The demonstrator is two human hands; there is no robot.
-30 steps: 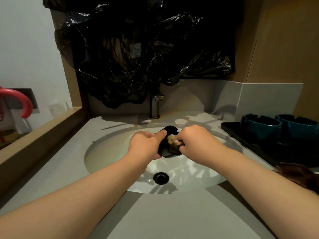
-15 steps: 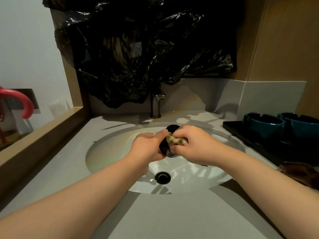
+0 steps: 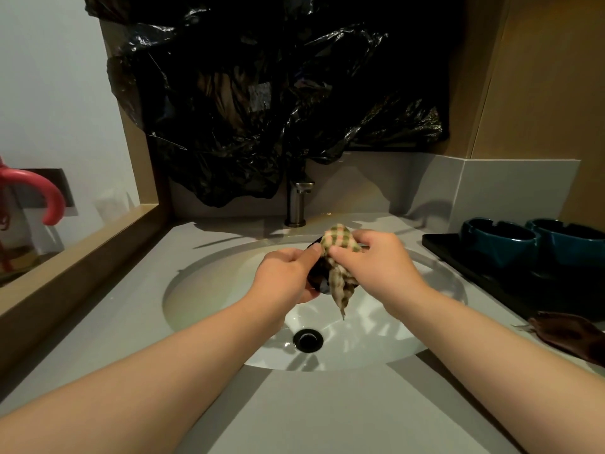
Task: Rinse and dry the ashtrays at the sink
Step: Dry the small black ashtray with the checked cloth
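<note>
Over the white sink basin (image 3: 209, 290), my left hand (image 3: 284, 276) grips a dark ashtray (image 3: 318, 276), mostly hidden between my hands. My right hand (image 3: 379, 270) holds a checked green and pink cloth (image 3: 339, 247) pressed against the ashtray; the cloth bunches above it and a strip hangs down toward the basin. Two teal ashtrays (image 3: 497, 239) (image 3: 569, 240) stand on a black tray (image 3: 442, 244) at the right of the counter.
A metal faucet (image 3: 296, 204) stands behind the basin, under a black plastic sheet (image 3: 262, 93). The drain (image 3: 307, 339) is below my hands. A brown cloth (image 3: 569, 332) lies on the counter at right. A wooden ledge (image 3: 75, 257) runs along the left.
The checked cloth has come out from between my hands and now bunches above the ashtray with a strip hanging down. Both hands stay over the basin.
</note>
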